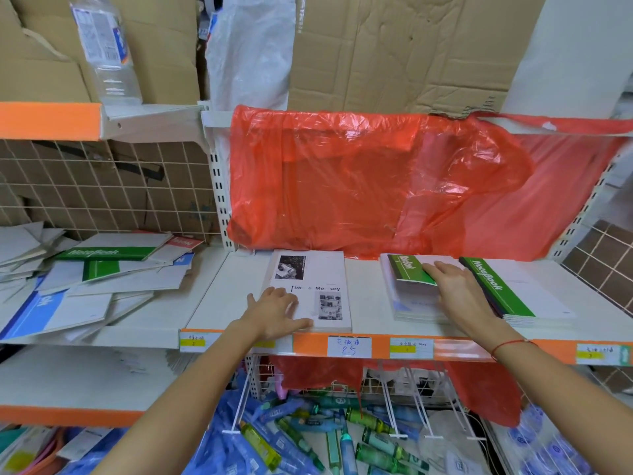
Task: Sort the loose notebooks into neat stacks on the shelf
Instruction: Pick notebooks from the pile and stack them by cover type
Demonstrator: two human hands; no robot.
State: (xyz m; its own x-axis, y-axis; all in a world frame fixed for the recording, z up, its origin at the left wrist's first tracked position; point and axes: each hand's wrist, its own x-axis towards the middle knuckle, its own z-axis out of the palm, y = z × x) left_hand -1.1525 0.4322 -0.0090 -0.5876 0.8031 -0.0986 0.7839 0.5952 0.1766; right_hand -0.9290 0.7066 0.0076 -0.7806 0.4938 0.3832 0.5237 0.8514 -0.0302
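Three stacks are seen on the white shelf, along its front edge. The left hand is laid flat, fingers spread and straight, on the front left corner of the "Time & Memory" stack, which sits at the middle of the shelf with its near edge at the orange front strip; nothing is gripped. The right hand is rested with straight fingers on the middle green-banded stack, fingertips at its green band, no fingers curled around it. Just to the right, touching or nearly touching the wrist, a second green "NoteBook" stack is laid toward the right end of the shelf. A red plastic bag is hung behind the stacks. On the adjoining shelf to the left, a disordered pile of loose notebooks is spread. A clear bottle is stood on the upper left shelf.
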